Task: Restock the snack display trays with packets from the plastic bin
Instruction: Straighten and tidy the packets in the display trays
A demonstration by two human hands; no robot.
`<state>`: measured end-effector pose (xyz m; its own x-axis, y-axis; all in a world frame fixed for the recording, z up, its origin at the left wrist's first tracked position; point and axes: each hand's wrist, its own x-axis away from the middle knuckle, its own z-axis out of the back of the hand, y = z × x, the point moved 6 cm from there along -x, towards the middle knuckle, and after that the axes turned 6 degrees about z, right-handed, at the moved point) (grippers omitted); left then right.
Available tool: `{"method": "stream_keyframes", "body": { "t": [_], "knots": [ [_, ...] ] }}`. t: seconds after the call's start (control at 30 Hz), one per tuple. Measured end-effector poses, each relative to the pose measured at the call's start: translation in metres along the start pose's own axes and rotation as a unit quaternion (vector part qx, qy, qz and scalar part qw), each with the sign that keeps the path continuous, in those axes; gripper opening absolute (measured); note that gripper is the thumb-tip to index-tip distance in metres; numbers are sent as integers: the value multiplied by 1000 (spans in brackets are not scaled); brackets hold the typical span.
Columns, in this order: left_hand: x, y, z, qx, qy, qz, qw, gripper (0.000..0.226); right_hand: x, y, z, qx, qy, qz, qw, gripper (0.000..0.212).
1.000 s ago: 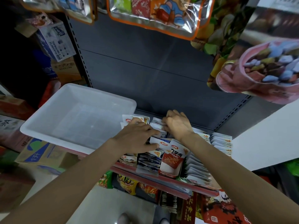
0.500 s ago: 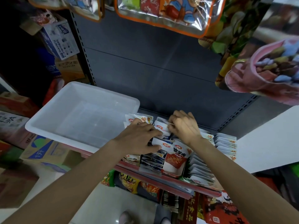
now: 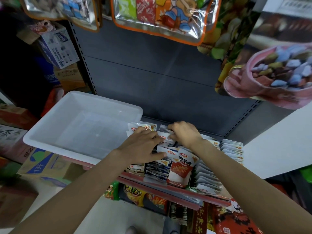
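Head cam had both hands down on the shelf display. The left hand [image 3: 143,146] lay flat-ish across the middle rows of packets [image 3: 166,150], fingers mostly straight and pressing down, thumb stretched along a white packet's edge. The right hand [image 3: 184,134] was just beside it at the back of the row, fingers curled over, pinching the top of a packet, though I couldn't really see the fingertips. The white plastic bin [image 3: 50,137] sat on the shelf just left of the display, its right rim nearly touching the leftmost packets, nothing visible inside it. The red and white display tray [image 3: 179,173] stood packed at the shelf's front edge, with a row of silvery packets [image 3: 231,151] fanned out to its right. Behind the hands was open grey back panel [image 3: 160,81]. Hanging bags [image 3: 162,16] crowded in from above, and cardboard boxes [image 3: 43,168] were stacked at the left.
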<state>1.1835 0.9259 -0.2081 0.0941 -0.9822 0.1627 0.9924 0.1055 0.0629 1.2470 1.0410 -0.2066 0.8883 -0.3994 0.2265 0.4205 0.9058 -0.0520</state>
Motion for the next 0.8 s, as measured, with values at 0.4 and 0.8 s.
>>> {"method": "stream_keyframes", "body": {
  "t": [0.4,0.8],
  "knots": [
    [0,2,5,-18,26,-1,999,92,8,-1,-1,-37,-7,13,999,19],
    [1,1,14,68,73,28,995,76,14,1,-11,-111,12,32,993,24]
  ]
}}
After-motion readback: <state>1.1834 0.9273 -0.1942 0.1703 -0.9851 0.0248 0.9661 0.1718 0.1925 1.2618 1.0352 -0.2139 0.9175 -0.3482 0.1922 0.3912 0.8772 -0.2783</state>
